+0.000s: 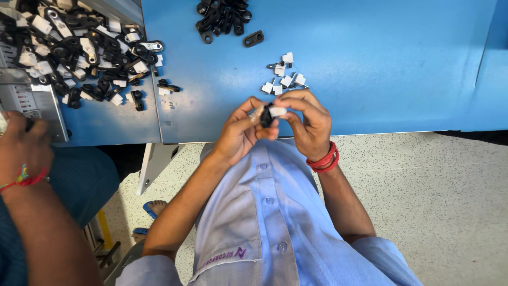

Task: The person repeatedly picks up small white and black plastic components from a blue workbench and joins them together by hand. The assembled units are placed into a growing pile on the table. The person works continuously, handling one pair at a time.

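Observation:
My left hand [241,130] and my right hand [307,122] meet just off the front edge of the blue table [370,63], above my light blue shirt. Together they pinch a small black plastic part [266,116] with a small white piece [277,111] at its top. My left fingers grip the black part from the left. My right thumb and fingers close on the white piece. Red bands circle my right wrist.
Small white pieces [284,77] lie on the table just beyond my hands. A heap of black parts [222,18] sits farther back. At the left a large pile of mixed black and white parts [84,53] covers the table. A co-worker's hand [24,145] rests at the far left.

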